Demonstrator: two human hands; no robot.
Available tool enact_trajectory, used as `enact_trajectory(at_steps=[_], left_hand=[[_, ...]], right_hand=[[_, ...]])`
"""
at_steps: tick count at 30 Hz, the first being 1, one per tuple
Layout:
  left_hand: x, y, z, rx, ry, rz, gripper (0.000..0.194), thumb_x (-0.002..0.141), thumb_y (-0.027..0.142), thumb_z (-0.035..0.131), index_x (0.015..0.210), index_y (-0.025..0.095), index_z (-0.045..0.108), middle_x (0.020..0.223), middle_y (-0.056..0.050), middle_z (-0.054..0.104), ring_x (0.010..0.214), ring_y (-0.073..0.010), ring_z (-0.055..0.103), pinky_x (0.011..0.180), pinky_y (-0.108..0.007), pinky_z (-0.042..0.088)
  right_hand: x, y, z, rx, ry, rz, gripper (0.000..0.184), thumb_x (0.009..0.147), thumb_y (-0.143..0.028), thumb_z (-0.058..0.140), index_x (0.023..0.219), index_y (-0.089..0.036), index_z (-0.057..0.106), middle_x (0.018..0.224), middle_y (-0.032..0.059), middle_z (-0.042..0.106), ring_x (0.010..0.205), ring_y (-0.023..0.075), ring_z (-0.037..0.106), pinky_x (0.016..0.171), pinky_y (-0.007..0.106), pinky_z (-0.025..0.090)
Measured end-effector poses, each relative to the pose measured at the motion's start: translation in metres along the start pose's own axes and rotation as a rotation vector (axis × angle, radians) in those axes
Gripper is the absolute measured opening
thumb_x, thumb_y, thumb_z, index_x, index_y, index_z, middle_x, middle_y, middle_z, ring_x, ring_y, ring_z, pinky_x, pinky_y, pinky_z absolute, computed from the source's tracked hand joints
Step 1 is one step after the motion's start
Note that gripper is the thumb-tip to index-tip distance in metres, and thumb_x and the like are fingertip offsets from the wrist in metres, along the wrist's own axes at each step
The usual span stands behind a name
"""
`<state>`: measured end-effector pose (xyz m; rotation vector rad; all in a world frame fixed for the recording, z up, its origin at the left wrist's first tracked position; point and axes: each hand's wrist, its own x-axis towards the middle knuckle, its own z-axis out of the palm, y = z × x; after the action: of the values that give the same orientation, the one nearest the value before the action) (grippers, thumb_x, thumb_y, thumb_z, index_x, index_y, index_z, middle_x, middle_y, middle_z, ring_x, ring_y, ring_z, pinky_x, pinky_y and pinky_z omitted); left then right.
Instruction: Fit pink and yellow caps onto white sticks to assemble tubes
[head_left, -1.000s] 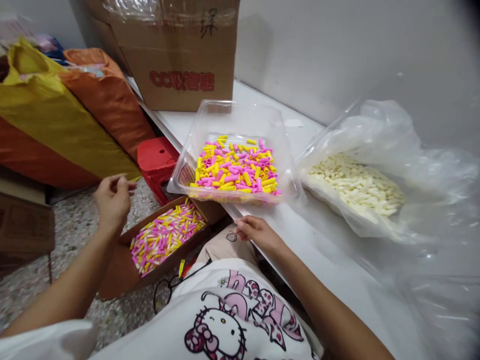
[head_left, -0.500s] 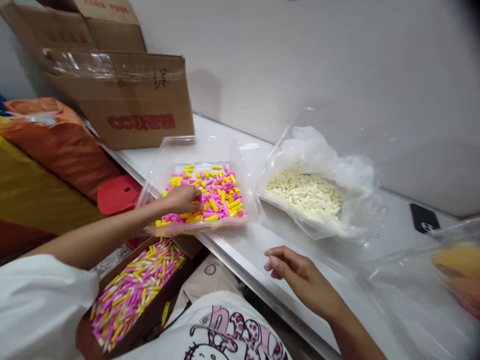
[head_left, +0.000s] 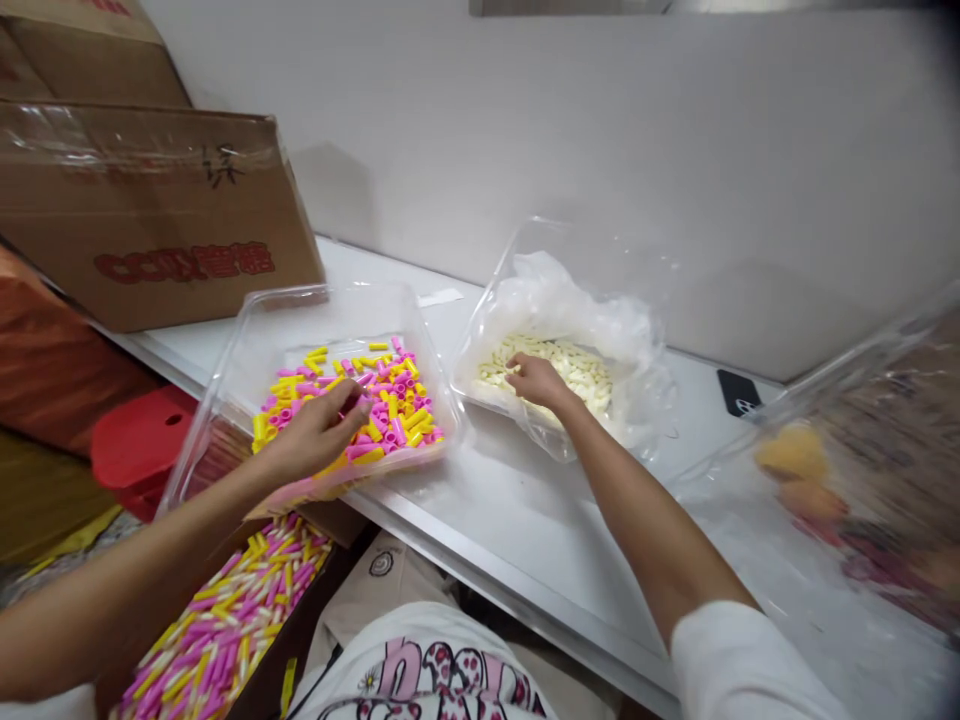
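Note:
My left hand [head_left: 326, 425] is low over a clear plastic tray [head_left: 262, 300] of short pink and yellow tubes [head_left: 405, 400]. Its fingers are curled in towards the thumb, with a pink tube right by the tips; whether they grip it is hard to see. Further right, my right hand [head_left: 536, 380] reaches into a second clear tray lined with a plastic bag [head_left: 592, 310]. Its fingertips are bent together among small cream-white sticks [head_left: 577, 370], and what lies between them is hidden.
Below the table edge, a cardboard box holds many pink and yellow tubes with white ends [head_left: 225, 630]. A red stool [head_left: 139, 440] stands left. Large cartons [head_left: 165, 220] are at back left. A dark phone [head_left: 739, 393] and clear plastic packaging [head_left: 810, 560] lie right on the white table [head_left: 517, 530].
The view has swung right. My left hand came from beside the tray, over the floor, into the pink and yellow tubes. My right hand went from the table edge to the cream-white sticks.

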<state>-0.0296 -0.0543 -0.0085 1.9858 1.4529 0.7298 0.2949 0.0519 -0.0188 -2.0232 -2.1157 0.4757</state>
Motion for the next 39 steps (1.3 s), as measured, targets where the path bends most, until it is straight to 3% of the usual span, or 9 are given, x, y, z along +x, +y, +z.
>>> enact_trajectory(at_steps=[4, 9, 12, 15, 18, 21, 28, 34, 39], left_hand=[[-0.021, 0.035, 0.019, -0.269, -0.058, 0.062, 0.025, 0.09, 0.043, 0.041, 0.085, 0.02, 0.048, 0.073, 0.002, 0.049, 0.066, -0.0125, 0.046, 0.059, -0.022, 0.038], [-0.035, 0.055, 0.045, -0.599, -0.178, -0.006, 0.024, 0.089, 0.041, 0.045, 0.086, 0.019, 0.051, 0.076, 0.0, 0.052, 0.07, -0.0123, 0.048, 0.06, -0.022, 0.04], [-0.033, 0.062, 0.062, -0.675, -0.061, -0.03, 0.025, 0.082, 0.04, 0.056, 0.077, 0.016, 0.055, 0.068, 0.002, 0.046, 0.065, -0.01, 0.044, 0.057, -0.02, 0.036], [-0.029, 0.068, 0.077, -0.906, 0.028, -0.139, 0.027, 0.077, 0.041, 0.062, 0.075, 0.017, 0.05, 0.057, 0.007, 0.038, 0.049, -0.0058, 0.033, 0.046, -0.017, 0.028], [-0.028, 0.074, 0.09, -1.229, -0.065, -0.309, 0.031, 0.075, 0.043, 0.063, 0.078, 0.02, 0.042, 0.054, 0.008, 0.045, 0.039, -0.0043, 0.03, 0.038, -0.016, 0.021], [-0.028, 0.08, 0.1, -1.356, -0.149, -0.376, 0.03, 0.073, 0.04, 0.065, 0.081, 0.018, 0.045, 0.057, 0.005, 0.051, 0.041, -0.0055, 0.039, 0.037, -0.016, 0.026], [-0.037, 0.09, 0.118, -1.402, -0.212, -0.231, 0.031, 0.081, 0.043, 0.06, 0.081, 0.014, 0.051, 0.059, 0.006, 0.04, 0.044, -0.0018, 0.027, 0.041, -0.016, 0.02], [-0.044, 0.096, 0.132, -1.253, -0.1, -0.129, 0.032, 0.088, 0.048, 0.048, 0.079, 0.017, 0.044, 0.057, 0.008, 0.033, 0.045, -0.0037, 0.03, 0.044, -0.017, 0.024], [-0.046, 0.09, 0.118, -0.896, -0.241, -0.051, 0.034, 0.09, 0.048, 0.042, 0.08, 0.016, 0.049, 0.059, 0.005, 0.041, 0.051, -0.0069, 0.037, 0.048, -0.02, 0.031]], right_hand=[[0.021, -0.009, 0.021, -0.116, -0.027, 0.003, 0.026, 0.07, -0.013, 0.059, 0.096, -0.016, 0.064, 0.106, 0.0118, 0.066, 0.098, 0.0249, 0.059, 0.077, 0.029, 0.042], [0.005, 0.0, 0.014, -0.136, 0.029, 0.011, 0.024, 0.076, -0.017, 0.052, 0.1, -0.014, 0.058, 0.095, 0.0132, 0.066, 0.091, 0.0237, 0.059, 0.073, 0.029, 0.041], [-0.028, -0.005, -0.002, -0.044, 0.102, -0.007, 0.024, 0.084, -0.025, 0.044, 0.104, -0.014, 0.053, 0.084, 0.0084, 0.064, 0.078, 0.0193, 0.059, 0.067, 0.028, 0.043], [-0.081, -0.021, -0.014, 0.419, 0.135, -0.163, 0.02, 0.087, -0.035, 0.045, 0.095, -0.019, 0.054, 0.068, -0.001, 0.057, 0.061, 0.0131, 0.057, 0.06, 0.025, 0.046], [-0.136, -0.036, -0.01, 0.791, 0.112, -0.272, 0.019, 0.083, -0.036, 0.056, 0.088, -0.019, 0.057, 0.064, -0.0026, 0.057, 0.055, 0.0111, 0.057, 0.056, 0.025, 0.048], [-0.172, -0.043, 0.005, 0.874, 0.139, -0.269, 0.015, 0.083, -0.032, 0.059, 0.09, -0.019, 0.058, 0.064, -0.003, 0.059, 0.055, 0.0101, 0.058, 0.054, 0.024, 0.048], [-0.19, -0.037, 0.021, 0.744, 0.202, -0.32, 0.01, 0.087, -0.027, 0.056, 0.093, -0.019, 0.058, 0.065, -0.0031, 0.061, 0.057, 0.0087, 0.059, 0.056, 0.021, 0.047], [-0.196, -0.041, 0.028, 0.744, 0.294, -0.318, 0.009, 0.088, -0.026, 0.053, 0.091, -0.018, 0.058, 0.068, -0.0015, 0.061, 0.056, 0.0081, 0.058, 0.054, 0.019, 0.046], [-0.194, -0.039, 0.019, 0.749, 0.021, -0.273, 0.017, 0.09, -0.032, 0.05, 0.085, -0.018, 0.057, 0.063, -0.0021, 0.059, 0.054, 0.0091, 0.057, 0.053, 0.02, 0.045]])
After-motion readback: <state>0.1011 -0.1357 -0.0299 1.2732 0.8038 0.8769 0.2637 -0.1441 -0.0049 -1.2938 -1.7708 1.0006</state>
